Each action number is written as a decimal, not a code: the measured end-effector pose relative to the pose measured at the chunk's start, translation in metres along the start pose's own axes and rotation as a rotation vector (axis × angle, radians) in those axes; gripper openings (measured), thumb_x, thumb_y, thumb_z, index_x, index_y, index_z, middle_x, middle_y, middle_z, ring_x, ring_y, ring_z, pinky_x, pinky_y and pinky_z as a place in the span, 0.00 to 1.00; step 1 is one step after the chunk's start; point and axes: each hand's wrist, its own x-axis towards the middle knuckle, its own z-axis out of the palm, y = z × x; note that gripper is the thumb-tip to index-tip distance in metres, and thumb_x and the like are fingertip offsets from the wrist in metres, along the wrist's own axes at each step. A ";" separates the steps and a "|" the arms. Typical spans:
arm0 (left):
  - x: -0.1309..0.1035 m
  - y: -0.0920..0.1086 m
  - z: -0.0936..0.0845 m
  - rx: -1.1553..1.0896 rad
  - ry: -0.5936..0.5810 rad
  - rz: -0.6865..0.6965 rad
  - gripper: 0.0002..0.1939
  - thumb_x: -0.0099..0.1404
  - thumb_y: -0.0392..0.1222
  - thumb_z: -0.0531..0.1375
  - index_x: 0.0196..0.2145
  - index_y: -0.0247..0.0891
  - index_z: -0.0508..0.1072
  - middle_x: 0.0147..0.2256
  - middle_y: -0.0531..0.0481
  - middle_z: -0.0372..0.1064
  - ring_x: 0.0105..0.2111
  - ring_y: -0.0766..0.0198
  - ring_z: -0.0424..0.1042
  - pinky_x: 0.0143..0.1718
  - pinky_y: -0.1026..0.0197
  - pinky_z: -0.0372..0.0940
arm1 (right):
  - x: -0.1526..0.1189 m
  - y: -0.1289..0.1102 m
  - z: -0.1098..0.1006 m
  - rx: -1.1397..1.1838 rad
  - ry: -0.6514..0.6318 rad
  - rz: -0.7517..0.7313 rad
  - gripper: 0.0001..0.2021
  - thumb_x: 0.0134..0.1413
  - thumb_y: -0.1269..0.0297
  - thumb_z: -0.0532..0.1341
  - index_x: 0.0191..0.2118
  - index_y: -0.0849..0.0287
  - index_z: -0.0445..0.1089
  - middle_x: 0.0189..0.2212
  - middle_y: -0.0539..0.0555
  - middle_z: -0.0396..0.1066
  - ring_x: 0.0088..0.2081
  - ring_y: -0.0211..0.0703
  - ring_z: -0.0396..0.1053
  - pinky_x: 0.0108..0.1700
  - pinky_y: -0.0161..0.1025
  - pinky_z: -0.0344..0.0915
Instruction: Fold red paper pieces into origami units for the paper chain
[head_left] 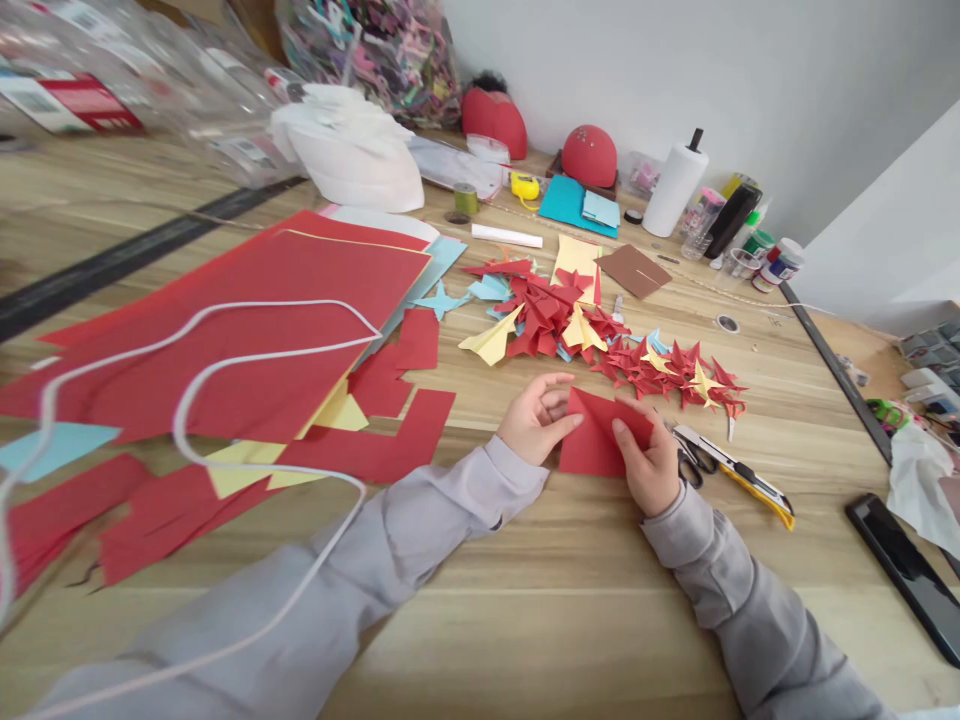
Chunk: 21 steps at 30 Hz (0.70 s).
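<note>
White cord (pixel 300 302), cut off below, crosses a sleeve (pixel 420 520); left fingers (pixel 559 431) and right fingers (pixel 637 462) pinch part-hidden red paper (pixel 589 452).

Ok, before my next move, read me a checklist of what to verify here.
1. Right hand gripping the small flat red paper sheet: ok, thumb on its face.
2. Left hand on the sheet: ok, at its left edge.
3. Crease sharp: cannot tell.
4. Black-handled metal scissors clear of the right hand: cannot tell, they lie close beside it.
5. Slim yellow-and-black utility knife blade retracted: cannot tell.
6. Long white cable out of the left grey fabric sleeve's view: not ok, it crosses in front.
</note>
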 end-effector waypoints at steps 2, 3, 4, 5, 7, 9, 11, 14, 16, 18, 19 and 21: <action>0.001 0.002 -0.001 0.040 0.021 -0.013 0.28 0.42 0.38 0.67 0.41 0.35 0.61 0.29 0.50 0.71 0.29 0.66 0.72 0.34 0.62 0.66 | 0.000 0.003 0.000 0.068 0.005 0.091 0.09 0.50 0.62 0.58 0.38 0.59 0.70 0.34 0.55 0.73 0.36 0.44 0.70 0.41 0.43 0.67; 0.001 0.003 -0.002 0.058 0.030 -0.022 0.27 0.43 0.39 0.67 0.40 0.35 0.62 0.28 0.50 0.71 0.27 0.66 0.71 0.32 0.63 0.66 | 0.000 0.005 0.000 0.106 0.000 0.143 0.09 0.49 0.61 0.58 0.35 0.59 0.70 0.32 0.54 0.73 0.34 0.43 0.70 0.39 0.42 0.68; 0.002 0.004 -0.003 0.068 0.037 -0.031 0.26 0.43 0.39 0.67 0.40 0.34 0.63 0.27 0.51 0.71 0.26 0.66 0.71 0.30 0.63 0.66 | 0.000 0.006 0.000 0.147 -0.007 0.198 0.09 0.48 0.60 0.59 0.34 0.59 0.71 0.31 0.54 0.73 0.33 0.43 0.70 0.37 0.42 0.68; 0.002 0.005 -0.004 0.072 0.044 -0.042 0.25 0.43 0.40 0.67 0.39 0.34 0.63 0.26 0.51 0.71 0.25 0.66 0.71 0.28 0.64 0.66 | 0.000 0.007 0.000 0.189 -0.017 0.256 0.10 0.47 0.59 0.60 0.34 0.59 0.71 0.30 0.53 0.74 0.32 0.43 0.70 0.36 0.41 0.68; 0.004 0.005 -0.005 0.073 0.057 -0.068 0.25 0.43 0.41 0.66 0.39 0.34 0.64 0.25 0.52 0.71 0.23 0.67 0.70 0.25 0.65 0.65 | 0.002 0.008 0.000 0.276 -0.022 0.359 0.11 0.45 0.58 0.61 0.34 0.59 0.72 0.29 0.53 0.74 0.30 0.43 0.71 0.33 0.40 0.68; 0.005 0.004 -0.007 0.092 0.070 -0.088 0.25 0.44 0.42 0.66 0.39 0.35 0.64 0.25 0.52 0.70 0.21 0.67 0.69 0.21 0.66 0.64 | 0.004 0.008 0.000 0.359 -0.012 0.427 0.12 0.44 0.57 0.62 0.34 0.59 0.72 0.29 0.52 0.75 0.30 0.43 0.71 0.32 0.40 0.68; 0.006 0.003 -0.008 0.145 0.076 -0.065 0.24 0.46 0.42 0.65 0.41 0.35 0.63 0.26 0.51 0.69 0.22 0.67 0.69 0.21 0.65 0.65 | 0.005 0.009 0.000 0.436 0.020 0.462 0.13 0.44 0.57 0.62 0.35 0.59 0.71 0.29 0.52 0.75 0.30 0.43 0.71 0.34 0.40 0.68; 0.004 0.003 -0.010 0.306 0.041 0.164 0.21 0.52 0.39 0.59 0.44 0.36 0.63 0.40 0.43 0.68 0.33 0.62 0.72 0.30 0.61 0.68 | 0.008 0.011 0.001 0.528 0.062 0.493 0.13 0.44 0.57 0.62 0.36 0.58 0.71 0.30 0.51 0.75 0.31 0.43 0.71 0.36 0.41 0.68; 0.002 0.005 -0.011 0.525 -0.019 0.422 0.20 0.54 0.33 0.55 0.47 0.37 0.64 0.51 0.39 0.59 0.44 0.59 0.67 0.39 0.57 0.67 | 0.008 0.012 0.001 0.546 0.071 0.499 0.13 0.43 0.57 0.62 0.36 0.58 0.71 0.30 0.51 0.75 0.31 0.43 0.71 0.37 0.41 0.68; 0.000 0.009 -0.013 0.831 -0.134 0.648 0.21 0.54 0.29 0.53 0.46 0.40 0.68 0.55 0.41 0.54 0.52 0.56 0.60 0.48 0.51 0.61 | 0.009 0.012 0.001 0.535 0.064 0.497 0.14 0.43 0.57 0.62 0.36 0.58 0.71 0.31 0.51 0.75 0.32 0.43 0.71 0.38 0.41 0.68; -0.002 0.010 -0.013 0.951 -0.192 0.745 0.20 0.54 0.28 0.52 0.43 0.41 0.70 0.56 0.43 0.53 0.54 0.55 0.56 0.51 0.49 0.58 | 0.009 0.011 0.001 0.522 0.051 0.494 0.14 0.43 0.56 0.62 0.36 0.59 0.70 0.31 0.52 0.75 0.33 0.43 0.71 0.38 0.41 0.68; -0.005 0.012 -0.014 1.132 -0.303 0.902 0.18 0.55 0.28 0.52 0.40 0.45 0.72 0.53 0.46 0.59 0.55 0.55 0.55 0.53 0.45 0.53 | 0.009 0.010 -0.001 0.492 0.009 0.485 0.15 0.44 0.55 0.62 0.37 0.59 0.70 0.32 0.52 0.75 0.34 0.44 0.71 0.38 0.41 0.68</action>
